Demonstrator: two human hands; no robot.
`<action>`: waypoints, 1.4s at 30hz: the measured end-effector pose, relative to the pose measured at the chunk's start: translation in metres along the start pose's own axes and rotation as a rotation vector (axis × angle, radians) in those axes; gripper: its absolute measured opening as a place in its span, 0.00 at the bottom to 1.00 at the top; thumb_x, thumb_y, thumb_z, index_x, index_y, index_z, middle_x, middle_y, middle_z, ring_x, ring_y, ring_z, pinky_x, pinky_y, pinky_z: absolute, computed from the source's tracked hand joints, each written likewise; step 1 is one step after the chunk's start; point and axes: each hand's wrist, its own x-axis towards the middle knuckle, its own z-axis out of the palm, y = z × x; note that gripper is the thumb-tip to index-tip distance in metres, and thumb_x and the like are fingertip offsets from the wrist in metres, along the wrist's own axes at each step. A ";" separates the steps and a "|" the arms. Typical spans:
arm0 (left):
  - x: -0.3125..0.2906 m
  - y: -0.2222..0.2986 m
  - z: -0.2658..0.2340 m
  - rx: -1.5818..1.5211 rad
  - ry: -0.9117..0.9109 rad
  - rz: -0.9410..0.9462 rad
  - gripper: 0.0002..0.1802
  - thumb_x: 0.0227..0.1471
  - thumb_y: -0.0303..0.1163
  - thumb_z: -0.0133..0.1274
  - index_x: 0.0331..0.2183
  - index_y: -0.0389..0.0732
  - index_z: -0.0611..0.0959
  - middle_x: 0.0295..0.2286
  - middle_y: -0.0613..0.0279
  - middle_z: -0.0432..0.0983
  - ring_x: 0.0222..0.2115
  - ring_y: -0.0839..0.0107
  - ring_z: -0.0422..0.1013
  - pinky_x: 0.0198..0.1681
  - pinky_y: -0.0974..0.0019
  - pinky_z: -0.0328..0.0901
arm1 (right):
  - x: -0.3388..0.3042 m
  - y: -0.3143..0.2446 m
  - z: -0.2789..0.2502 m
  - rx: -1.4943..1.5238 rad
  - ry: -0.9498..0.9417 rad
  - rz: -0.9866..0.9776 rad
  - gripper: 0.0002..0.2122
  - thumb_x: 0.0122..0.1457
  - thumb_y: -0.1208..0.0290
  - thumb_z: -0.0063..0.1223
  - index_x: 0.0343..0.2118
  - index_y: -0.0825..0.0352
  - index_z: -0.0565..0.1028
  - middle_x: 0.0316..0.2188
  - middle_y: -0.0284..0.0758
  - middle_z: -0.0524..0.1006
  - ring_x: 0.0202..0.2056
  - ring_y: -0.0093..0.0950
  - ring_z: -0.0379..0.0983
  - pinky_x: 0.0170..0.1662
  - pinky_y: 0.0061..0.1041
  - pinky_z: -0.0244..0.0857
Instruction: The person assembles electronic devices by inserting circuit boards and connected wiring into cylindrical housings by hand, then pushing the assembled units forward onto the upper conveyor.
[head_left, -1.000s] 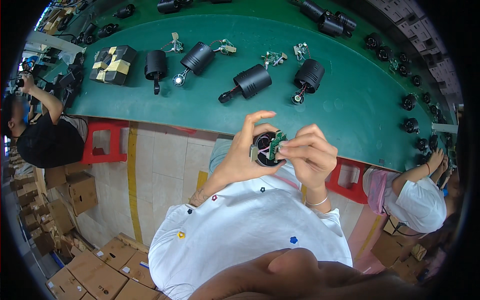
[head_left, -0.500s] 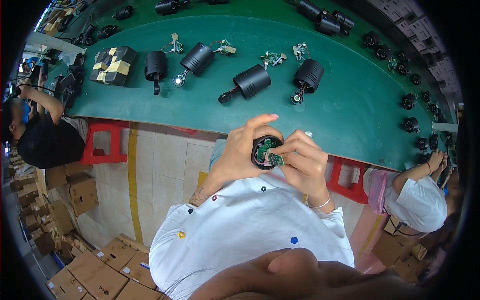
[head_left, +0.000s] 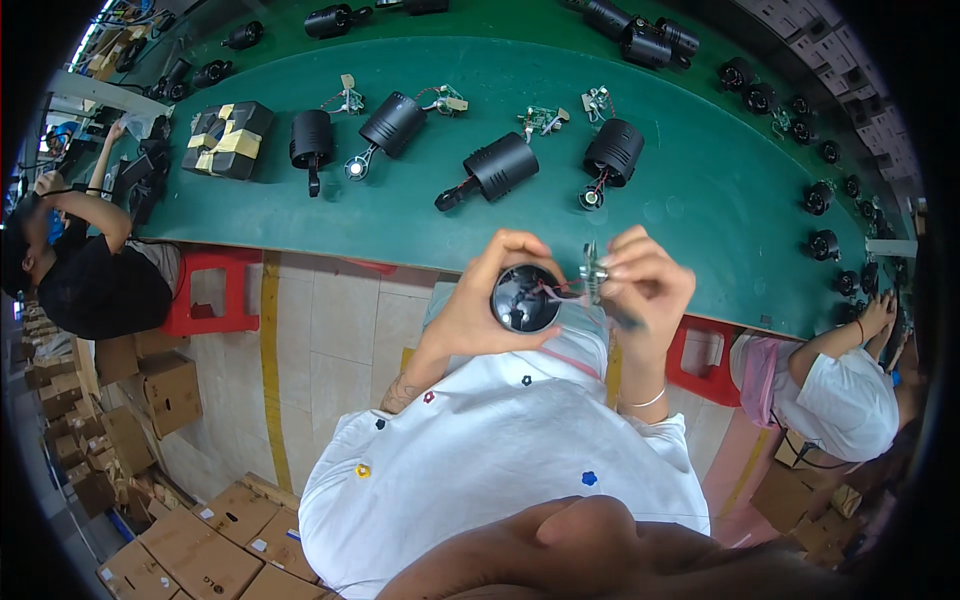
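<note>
My left hand [head_left: 480, 305] is wrapped round a black cylindrical housing [head_left: 520, 312], its open end facing up toward me. Inside, the housing shows a dark, glossy hollow. Thin wires [head_left: 568, 290] run out of it to a small circuit board [head_left: 592, 272], which stands on edge a little to the right. My right hand [head_left: 645, 285] pinches that board between thumb and fingers, apart from the housing. Both hands are in front of the table's near edge, above my lap.
On the green table [head_left: 400, 220] lie several black cylinders [head_left: 502, 166] with wired circuit boards [head_left: 543, 121]. A black block with yellow tape [head_left: 228, 140] sits left. Red stools [head_left: 212, 292] stand at both sides. Co-workers sit left [head_left: 95, 270] and right [head_left: 835, 400]. Cardboard boxes [head_left: 195, 550] fill the lower left.
My right hand has drawn the circuit board out of the housing and moved right with it, stretching the wires between them. My left hand still holds the housing, now showing its hollow inside.
</note>
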 end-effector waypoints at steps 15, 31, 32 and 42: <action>-0.013 -0.034 0.010 -1.330 -0.676 -0.170 0.45 0.28 0.31 0.70 0.51 0.38 0.68 0.43 0.46 0.75 0.32 0.59 0.74 0.40 0.65 0.67 | 0.034 0.025 -0.030 0.721 -0.582 0.006 0.10 0.45 0.86 0.61 0.32 0.69 0.81 0.19 0.39 0.78 0.31 0.30 0.75 0.42 0.31 0.71; -0.002 0.028 -0.006 0.410 -0.258 -0.012 0.35 0.27 0.26 0.64 0.45 0.42 0.76 0.45 0.63 0.75 0.36 0.65 0.73 0.42 0.65 0.66 | 0.004 0.011 -0.015 0.202 -0.018 0.676 0.11 0.43 0.92 0.60 0.32 0.76 0.80 0.29 0.40 0.80 0.27 0.23 0.75 0.36 0.16 0.73; -0.002 0.026 -0.006 0.417 -0.243 -0.006 0.35 0.27 0.25 0.65 0.45 0.42 0.76 0.45 0.62 0.75 0.36 0.65 0.73 0.41 0.65 0.66 | 0.002 0.009 -0.012 0.201 0.044 0.663 0.11 0.43 0.92 0.61 0.32 0.76 0.79 0.29 0.40 0.80 0.27 0.23 0.75 0.36 0.15 0.73; -0.003 0.018 0.012 0.020 0.150 -0.114 0.36 0.24 0.24 0.67 0.43 0.37 0.76 0.40 0.58 0.76 0.35 0.66 0.73 0.40 0.67 0.66 | -0.012 0.001 0.007 0.097 0.095 0.168 0.12 0.38 0.91 0.62 0.29 0.72 0.81 0.29 0.39 0.81 0.29 0.25 0.75 0.34 0.19 0.71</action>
